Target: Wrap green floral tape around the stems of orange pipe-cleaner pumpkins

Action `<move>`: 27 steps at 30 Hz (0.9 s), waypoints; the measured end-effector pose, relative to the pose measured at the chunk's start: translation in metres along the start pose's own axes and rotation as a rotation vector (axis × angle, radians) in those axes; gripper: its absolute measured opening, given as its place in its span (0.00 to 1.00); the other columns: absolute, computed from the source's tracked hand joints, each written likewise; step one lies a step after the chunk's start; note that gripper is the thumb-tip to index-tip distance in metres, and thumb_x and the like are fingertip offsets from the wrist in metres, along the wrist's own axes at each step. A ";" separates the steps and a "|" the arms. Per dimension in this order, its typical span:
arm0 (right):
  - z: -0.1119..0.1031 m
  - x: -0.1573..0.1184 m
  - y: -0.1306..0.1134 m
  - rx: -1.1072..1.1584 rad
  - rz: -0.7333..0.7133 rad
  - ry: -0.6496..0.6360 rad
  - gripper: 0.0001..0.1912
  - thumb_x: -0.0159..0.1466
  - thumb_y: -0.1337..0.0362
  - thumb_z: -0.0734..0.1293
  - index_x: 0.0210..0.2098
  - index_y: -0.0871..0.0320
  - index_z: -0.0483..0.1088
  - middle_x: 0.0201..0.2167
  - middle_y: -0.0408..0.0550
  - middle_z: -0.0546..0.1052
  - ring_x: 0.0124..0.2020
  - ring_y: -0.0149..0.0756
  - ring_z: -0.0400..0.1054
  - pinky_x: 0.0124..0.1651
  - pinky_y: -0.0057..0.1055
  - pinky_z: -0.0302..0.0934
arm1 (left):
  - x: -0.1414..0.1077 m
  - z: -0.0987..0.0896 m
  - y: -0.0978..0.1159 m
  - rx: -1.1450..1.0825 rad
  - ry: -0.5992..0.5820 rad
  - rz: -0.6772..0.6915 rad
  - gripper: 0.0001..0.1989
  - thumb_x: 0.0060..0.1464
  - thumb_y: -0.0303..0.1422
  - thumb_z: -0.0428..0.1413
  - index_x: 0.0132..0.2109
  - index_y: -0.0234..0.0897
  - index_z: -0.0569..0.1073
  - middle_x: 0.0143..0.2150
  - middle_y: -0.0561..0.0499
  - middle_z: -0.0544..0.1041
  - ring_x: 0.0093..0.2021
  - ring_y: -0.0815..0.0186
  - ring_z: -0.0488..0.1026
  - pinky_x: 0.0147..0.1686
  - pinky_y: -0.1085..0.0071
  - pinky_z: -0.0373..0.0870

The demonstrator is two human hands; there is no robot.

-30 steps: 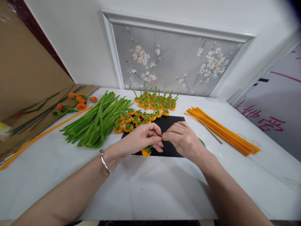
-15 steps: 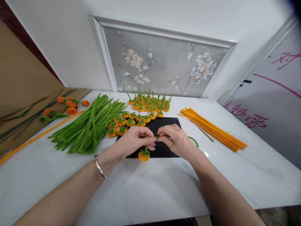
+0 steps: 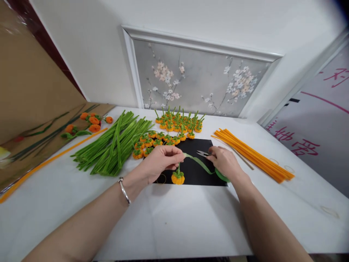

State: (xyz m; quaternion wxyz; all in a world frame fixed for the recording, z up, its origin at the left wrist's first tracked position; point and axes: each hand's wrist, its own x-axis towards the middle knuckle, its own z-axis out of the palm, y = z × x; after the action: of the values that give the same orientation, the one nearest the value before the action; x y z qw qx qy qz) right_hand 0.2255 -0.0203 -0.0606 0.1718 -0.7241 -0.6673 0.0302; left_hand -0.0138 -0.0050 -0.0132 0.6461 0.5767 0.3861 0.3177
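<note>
My left hand [image 3: 167, 160] is closed in a pinch on the green stem of a small orange pumpkin [image 3: 178, 178], which hangs below the fingers. From those fingertips a pale green tape strip [image 3: 201, 163] droops right, toward a green tape roll [image 3: 222, 175] partly hidden beneath my right wrist. My right hand [image 3: 224, 160] is closed around small scissors [image 3: 204, 154], blades parted and pointing left at the strip. Under both hands lies a black mat [image 3: 192, 178]. Just beyond my left hand are several similar pumpkins with green tops [image 3: 148, 142].
More pumpkins with upright stems [image 3: 180, 122] stand at the back. To the left lies a pile of green fuzzy stems [image 3: 109, 145]; orange ones [image 3: 253, 156] lie right. Orange flowers [image 3: 94, 122] rest on cardboard at far left. A framed floral panel [image 3: 196, 72] backs the white table.
My right hand has left the stem, moved right and taken up the scissors. A strip of tape now shows between the stem and the roll. The view has shifted slightly.
</note>
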 end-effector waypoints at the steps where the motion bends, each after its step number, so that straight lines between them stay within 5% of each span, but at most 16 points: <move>1: 0.001 0.001 0.000 0.009 -0.003 -0.001 0.08 0.60 0.66 0.66 0.40 0.58 0.72 0.35 0.52 0.77 0.36 0.41 0.69 0.36 0.32 0.57 | 0.000 -0.001 0.001 -0.035 -0.013 -0.031 0.09 0.44 0.33 0.66 0.28 0.32 0.75 0.23 0.56 0.71 0.22 0.79 0.65 0.23 0.81 0.65; 5: 0.001 0.002 -0.001 0.052 -0.050 0.037 0.07 0.62 0.67 0.63 0.37 0.57 0.72 0.35 0.50 0.75 0.36 0.39 0.69 0.37 0.31 0.58 | 0.000 -0.005 0.002 -0.133 -0.020 -0.118 0.09 0.42 0.31 0.67 0.31 0.32 0.77 0.27 0.53 0.76 0.27 0.76 0.73 0.30 0.81 0.72; 10: -0.016 -0.016 -0.030 0.473 -0.170 0.390 0.10 0.67 0.61 0.57 0.40 0.57 0.68 0.33 0.49 0.72 0.32 0.36 0.67 0.34 0.30 0.60 | 0.002 -0.010 0.003 -0.179 0.040 -0.102 0.10 0.40 0.29 0.68 0.32 0.32 0.78 0.28 0.51 0.78 0.30 0.73 0.76 0.33 0.81 0.75; 12: -0.023 -0.027 -0.047 0.661 -0.191 0.199 0.12 0.68 0.57 0.55 0.39 0.56 0.66 0.25 0.42 0.69 0.22 0.30 0.61 0.27 0.27 0.57 | 0.002 -0.013 0.002 -0.191 0.058 -0.082 0.10 0.40 0.29 0.68 0.32 0.32 0.78 0.28 0.51 0.79 0.30 0.73 0.77 0.33 0.82 0.75; 16: -0.023 -0.040 -0.067 0.806 -0.165 -0.065 0.23 0.68 0.49 0.52 0.33 0.58 0.69 0.24 0.42 0.69 0.24 0.30 0.60 0.26 0.27 0.54 | 0.001 -0.016 0.003 -0.172 0.050 -0.024 0.09 0.43 0.31 0.67 0.32 0.33 0.77 0.27 0.53 0.78 0.29 0.75 0.75 0.31 0.83 0.73; 27: -0.007 -0.039 -0.071 0.914 -0.034 -0.134 0.26 0.65 0.43 0.53 0.29 0.56 0.67 0.19 0.39 0.61 0.19 0.29 0.51 0.20 0.25 0.46 | -0.004 -0.007 0.006 -0.067 0.075 0.066 0.07 0.45 0.32 0.65 0.31 0.33 0.76 0.26 0.53 0.77 0.29 0.72 0.75 0.32 0.78 0.72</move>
State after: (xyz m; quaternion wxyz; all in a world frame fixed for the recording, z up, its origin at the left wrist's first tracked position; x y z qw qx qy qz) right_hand 0.1552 -0.0562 -0.0409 0.4305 -0.5592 -0.6070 0.3654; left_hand -0.0216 -0.0038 -0.0069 0.6391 0.5549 0.3801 0.3730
